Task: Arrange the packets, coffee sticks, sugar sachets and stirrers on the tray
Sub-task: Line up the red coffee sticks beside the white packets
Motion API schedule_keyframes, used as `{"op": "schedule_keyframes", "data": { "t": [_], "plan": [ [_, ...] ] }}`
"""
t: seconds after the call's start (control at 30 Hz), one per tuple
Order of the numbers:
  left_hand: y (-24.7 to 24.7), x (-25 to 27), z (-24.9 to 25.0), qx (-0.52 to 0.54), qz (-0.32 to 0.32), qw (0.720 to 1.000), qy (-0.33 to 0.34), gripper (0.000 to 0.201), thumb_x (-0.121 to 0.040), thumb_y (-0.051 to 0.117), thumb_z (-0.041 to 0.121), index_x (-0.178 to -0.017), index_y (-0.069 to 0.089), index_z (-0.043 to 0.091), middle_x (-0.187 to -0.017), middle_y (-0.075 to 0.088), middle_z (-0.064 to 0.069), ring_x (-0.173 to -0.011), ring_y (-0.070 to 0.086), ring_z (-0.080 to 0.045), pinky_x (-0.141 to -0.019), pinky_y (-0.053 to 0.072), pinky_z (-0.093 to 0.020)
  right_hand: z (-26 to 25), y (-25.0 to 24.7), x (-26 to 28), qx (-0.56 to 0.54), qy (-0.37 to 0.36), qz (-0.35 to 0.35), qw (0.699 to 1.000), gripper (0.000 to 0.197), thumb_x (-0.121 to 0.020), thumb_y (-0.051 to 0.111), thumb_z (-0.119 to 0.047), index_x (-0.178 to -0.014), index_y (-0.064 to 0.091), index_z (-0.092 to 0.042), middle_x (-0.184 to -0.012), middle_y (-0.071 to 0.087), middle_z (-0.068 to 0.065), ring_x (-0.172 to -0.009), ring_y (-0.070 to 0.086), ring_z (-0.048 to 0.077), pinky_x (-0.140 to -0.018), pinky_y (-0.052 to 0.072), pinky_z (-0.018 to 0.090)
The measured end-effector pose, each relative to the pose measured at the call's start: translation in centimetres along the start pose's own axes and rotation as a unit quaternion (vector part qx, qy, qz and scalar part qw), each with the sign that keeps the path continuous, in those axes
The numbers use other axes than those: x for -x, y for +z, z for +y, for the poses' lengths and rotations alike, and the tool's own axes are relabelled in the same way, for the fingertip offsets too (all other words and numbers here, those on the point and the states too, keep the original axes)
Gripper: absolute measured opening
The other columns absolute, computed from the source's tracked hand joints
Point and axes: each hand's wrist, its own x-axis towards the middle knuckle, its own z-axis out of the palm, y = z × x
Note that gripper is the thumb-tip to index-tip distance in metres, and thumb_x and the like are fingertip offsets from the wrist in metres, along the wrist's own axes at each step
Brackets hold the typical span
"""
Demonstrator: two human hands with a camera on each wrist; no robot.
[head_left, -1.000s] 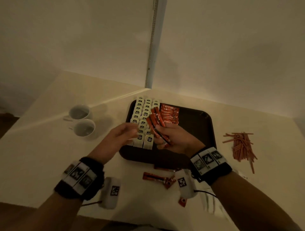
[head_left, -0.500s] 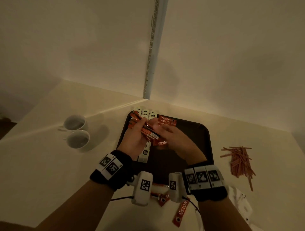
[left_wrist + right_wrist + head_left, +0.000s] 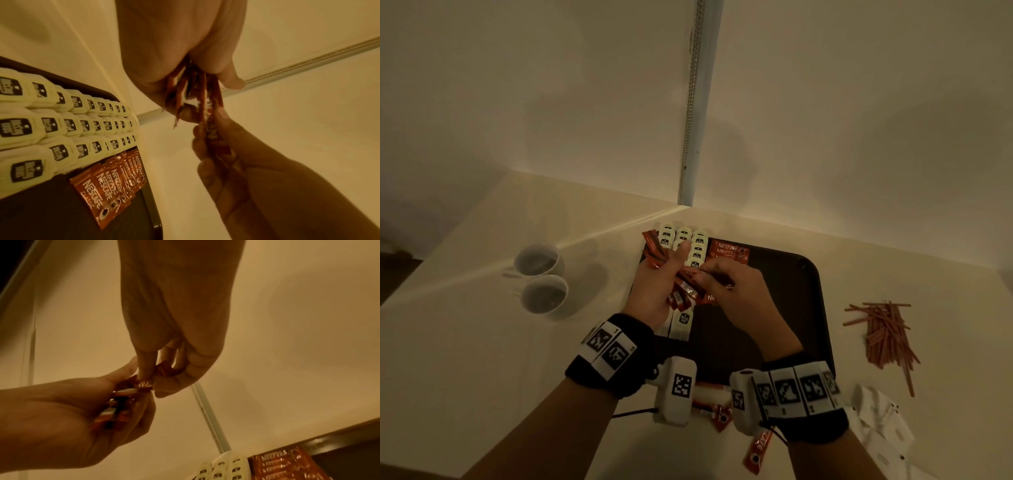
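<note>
A person's two bare hands are meeting over the left half of a dark, rounded-corner plastic tray (image 3: 810, 294), which is sitting at the centre of the head view on a pale cream surface (image 3: 465, 342).

The left hand (image 3: 654, 291) is holding a fanned bundle of red foil coffee sticks (image 3: 655, 251), its grip curled round them with the thumb pressed on top. The right hand (image 3: 736, 291) is pinching the end of one red stick from that bundle (image 3: 213, 129) between thumb and fingertips. Both wrists are wearing black bands with white square-patterned markers.

On the tray, three rows of small cream-white packets with black labels (image 3: 61, 123) are lying along its left side, running from lower centre to upper centre of the frame. Just to their right, at the tray's far end, a short overlapping row of red coffee sticks printed "Nescafé" (image 3: 727, 253) is lying flat.

Off the tray, a loose pile of thin reddish-brown stirrers (image 3: 883, 332) is lying at the right of the frame. A few more red sticks (image 3: 756, 452) are lying at the lower centre, partly hidden behind the wrists. White paper sachets (image 3: 883, 425) are lying at the lower right. Two white ceramic cups (image 3: 541, 279) are standing touching each other at the left, well apart from the tray.
</note>
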Motion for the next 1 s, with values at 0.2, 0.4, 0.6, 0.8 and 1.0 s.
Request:
{"op": "schedule_keyframes", "data": {
  "t": [0.2, 0.4, 0.6, 0.8, 1.0],
  "plan": [
    [-0.6, 0.1, 0.5, -0.063, -0.027, 0.998, -0.009, 0.022, -0.073, 0.069, 0.028, -0.087, 0.060, 0.013, -0.053, 0.052, 0.003, -0.042, 0.048, -0.007, -0.042, 0.042, -0.019, -0.5, -1.7, -0.4, -0.015, 0.028, 0.032, 0.999, 0.013, -0.096, 0.050, -0.018, -0.102, 0.060, -0.014, -0.079, 0.058, -0.009, -0.065, 0.058, -0.001, -0.059, 0.047, 0.009],
    [-0.9, 0.2, 1.0, -0.071, -0.032, 0.997, -0.015, 0.027, -0.075, 0.070, 0.025, -0.098, 0.065, 0.010, -0.061, 0.056, 0.003, -0.044, 0.046, -0.004, -0.042, 0.041, -0.016, -0.7, -2.6, -0.5, -0.053, 0.090, 0.058, 0.993, 0.009, -0.093, 0.055, -0.028, -0.088, 0.063, -0.027, -0.083, 0.065, -0.006, -0.073, 0.064, 0.009, -0.068, 0.054, 0.021],
    [-0.4, 0.3, 1.3, -0.186, 0.000, 0.982, 0.029, 0.011, -0.079, 0.075, 0.021, -0.081, 0.068, 0.013, -0.069, 0.065, -0.008, -0.051, 0.053, -0.013, -0.051, 0.043, -0.026, -1.2, -2.4, -0.2, -0.141, 0.106, 0.081, 0.981, 0.009, -0.092, 0.057, -0.019, -0.089, 0.062, -0.012, -0.073, 0.063, -0.004, -0.052, 0.059, -0.003, -0.050, 0.048, 0.011],
    [0.0, 0.4, 2.6, -0.248, 0.029, 0.964, 0.096, 0.019, -0.078, 0.076, 0.022, -0.079, 0.067, 0.006, -0.049, 0.057, 0.004, -0.038, 0.047, -0.004, -0.039, 0.036, -0.016, -1.3, -2.7, 0.1, -0.150, 0.122, -0.072, 0.979, 0.009, -0.085, 0.065, -0.018, -0.092, 0.061, -0.017, -0.084, 0.070, -0.004, -0.079, 0.066, 0.004, -0.070, 0.050, 0.018],
    [-0.1, 0.7, 2.9, -0.256, -0.015, 0.963, 0.085, 0.018, -0.077, 0.075, 0.019, -0.089, 0.069, 0.008, -0.056, 0.061, 0.006, -0.044, 0.050, -0.004, -0.045, 0.040, -0.017, -0.9, -1.7, 0.0, -0.321, 0.127, -0.031, 0.938, 0.073, -0.082, 0.066, 0.000, -0.132, 0.033, -0.042, -0.109, 0.066, 0.008, -0.101, 0.066, 0.024, -0.084, 0.055, 0.043]
  ]
}}
